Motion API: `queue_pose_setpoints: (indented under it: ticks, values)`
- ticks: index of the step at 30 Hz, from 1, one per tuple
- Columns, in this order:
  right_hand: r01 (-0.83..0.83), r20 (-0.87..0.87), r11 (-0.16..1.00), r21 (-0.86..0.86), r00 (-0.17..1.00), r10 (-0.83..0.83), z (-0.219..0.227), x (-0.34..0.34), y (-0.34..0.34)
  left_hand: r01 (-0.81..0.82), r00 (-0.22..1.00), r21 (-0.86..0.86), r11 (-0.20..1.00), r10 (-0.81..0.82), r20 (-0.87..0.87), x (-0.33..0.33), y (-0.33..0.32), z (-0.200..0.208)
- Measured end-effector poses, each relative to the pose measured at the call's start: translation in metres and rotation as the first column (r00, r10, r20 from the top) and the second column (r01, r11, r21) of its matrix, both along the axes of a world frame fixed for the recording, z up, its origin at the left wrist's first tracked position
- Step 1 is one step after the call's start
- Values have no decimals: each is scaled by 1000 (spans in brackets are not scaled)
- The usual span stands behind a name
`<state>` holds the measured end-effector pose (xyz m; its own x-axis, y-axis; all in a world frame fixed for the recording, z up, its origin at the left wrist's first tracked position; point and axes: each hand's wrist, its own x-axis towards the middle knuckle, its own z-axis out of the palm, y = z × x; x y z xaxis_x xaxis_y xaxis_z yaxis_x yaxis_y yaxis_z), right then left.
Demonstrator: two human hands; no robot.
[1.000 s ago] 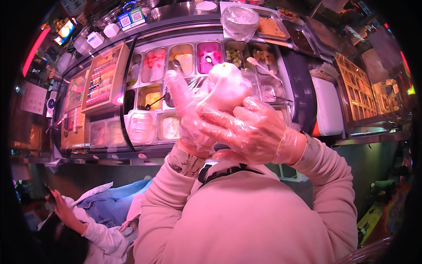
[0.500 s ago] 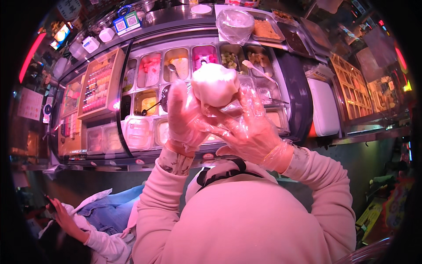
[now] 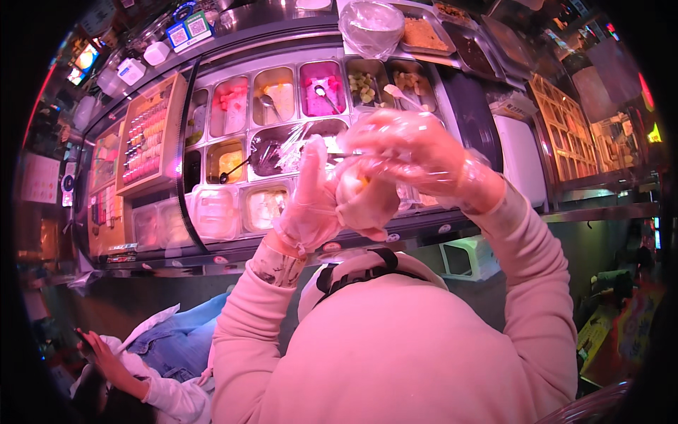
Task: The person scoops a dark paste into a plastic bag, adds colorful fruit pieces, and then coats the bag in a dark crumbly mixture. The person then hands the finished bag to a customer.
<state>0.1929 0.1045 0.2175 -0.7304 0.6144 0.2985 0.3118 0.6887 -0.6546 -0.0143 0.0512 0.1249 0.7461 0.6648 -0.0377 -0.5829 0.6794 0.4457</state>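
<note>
My left hand (image 3: 311,205), in a clear plastic glove, cups a soft white dough ball (image 3: 367,201) from the left and below. A small yellow-orange spot shows near the top of the ball. Over it is my right hand (image 3: 417,155), gloved too, its fingers bent together and partly smeared by motion. A thin dark strip, perhaps a utensil, shows at its fingertips and points left; most of it is hidden. Beneath both hands lie metal pans of fillings, among them a dark pan with crinkled clear film (image 3: 275,150).
Behind are a pink pan with a spoon (image 3: 322,88) and a pan of green cubes (image 3: 364,86). A film-covered bowl (image 3: 372,28) stands at the back. Wooden compartment trays (image 3: 152,134) flank the left side. Someone holding a phone (image 3: 116,367) is at lower left.
The dough ball has come down toward me and lies lower in my left hand. My right hand has moved from beside it to above it, fingers now bent together.
</note>
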Motion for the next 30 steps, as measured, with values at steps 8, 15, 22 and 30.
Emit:
queue_pose_setpoints:
  ticks: [8,15,22,30]
  values:
    - [-224,180,888,-403,931,316,-36,-3,18,237,951,30,971,-225,-213,-11,-3,-8]
    - [-65,117,897,-437,985,129,-51,-17,8,194,959,-23,981,-195,-207,-8,2,-12]
    - [-17,-183,658,-753,966,-184,-57,-8,8,115,883,136,984,-38,-468,-18,19,-8]
    - [-131,-265,343,-930,885,-382,-95,5,19,164,896,23,986,-139,-422,-28,29,-21]
